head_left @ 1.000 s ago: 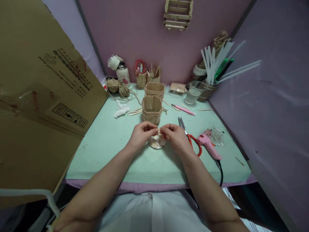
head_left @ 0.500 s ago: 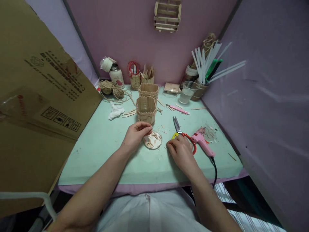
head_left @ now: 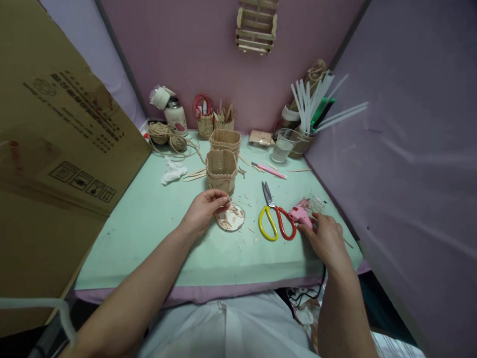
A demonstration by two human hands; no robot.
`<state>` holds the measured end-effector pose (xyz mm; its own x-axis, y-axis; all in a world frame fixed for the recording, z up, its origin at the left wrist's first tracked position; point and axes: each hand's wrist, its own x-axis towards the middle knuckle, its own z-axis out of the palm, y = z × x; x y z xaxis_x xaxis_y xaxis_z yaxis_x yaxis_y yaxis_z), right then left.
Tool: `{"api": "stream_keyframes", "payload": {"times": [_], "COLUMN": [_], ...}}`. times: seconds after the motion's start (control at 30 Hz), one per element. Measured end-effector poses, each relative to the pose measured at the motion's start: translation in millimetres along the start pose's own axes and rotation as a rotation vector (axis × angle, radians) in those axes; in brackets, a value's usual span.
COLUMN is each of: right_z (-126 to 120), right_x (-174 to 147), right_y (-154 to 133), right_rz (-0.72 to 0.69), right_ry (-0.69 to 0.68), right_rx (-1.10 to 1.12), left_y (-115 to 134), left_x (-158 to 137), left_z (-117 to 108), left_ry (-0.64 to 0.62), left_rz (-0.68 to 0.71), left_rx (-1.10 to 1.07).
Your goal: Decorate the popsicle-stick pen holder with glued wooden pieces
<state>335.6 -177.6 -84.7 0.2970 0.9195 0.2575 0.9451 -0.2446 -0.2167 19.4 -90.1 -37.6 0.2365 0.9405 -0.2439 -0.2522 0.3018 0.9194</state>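
Observation:
My left hand (head_left: 206,209) is pinched closed at the left rim of a small round dish (head_left: 240,222) that has thin wooden chips in it. Something tiny and pale shows at its fingertips, too small to name. On the right, my right hand (head_left: 325,232) has its fingers around the handle of a pink hot glue gun (head_left: 299,214), which lies on the table. Scissors (head_left: 269,204) with one yellow and one red handle lie open between the dish and the glue gun. Just beyond my left hand stands a small wooden basket (head_left: 221,174) with a braided rim.
A second basket (head_left: 225,137) stands behind the first. A pink pen-like tool (head_left: 270,170), crumpled tissue (head_left: 173,171) and twine balls (head_left: 160,133) lie farther back. A clear cup (head_left: 282,149) stands by white glue sticks (head_left: 309,107). A cardboard box (head_left: 55,149) rises at left.
My right hand has left the scissors and moved right to the glue gun, closing around its handle. My left hand keeps its pinch by the dish. The view has shifted slightly.

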Motion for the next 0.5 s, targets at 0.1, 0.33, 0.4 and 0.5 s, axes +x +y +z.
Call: {"api": "stream_keyframes", "payload": {"times": [0.1,0.33,0.4,0.5], "right_z": [6,-18,-29,-40], "right_x": [0,-1,-5,-15], "right_y": [1,-13,-23,-43], "right_rz": [-0.023,0.114,0.210,0.321], "right_ry": [0.004,0.016,-0.013,-0.054], "right_rx": [0.029,0.307,0.521,0.844], "left_y": [0,1,1,0], "left_x": [0,0,0,0], "left_z": [0,2,2,2], "left_ry": [0.012,0.034,0.040,0.032], "left_rz": [-0.001,-0.006,-0.001,0.000], "left_rx": [-0.009,-0.027,-0.029,-0.023]}}
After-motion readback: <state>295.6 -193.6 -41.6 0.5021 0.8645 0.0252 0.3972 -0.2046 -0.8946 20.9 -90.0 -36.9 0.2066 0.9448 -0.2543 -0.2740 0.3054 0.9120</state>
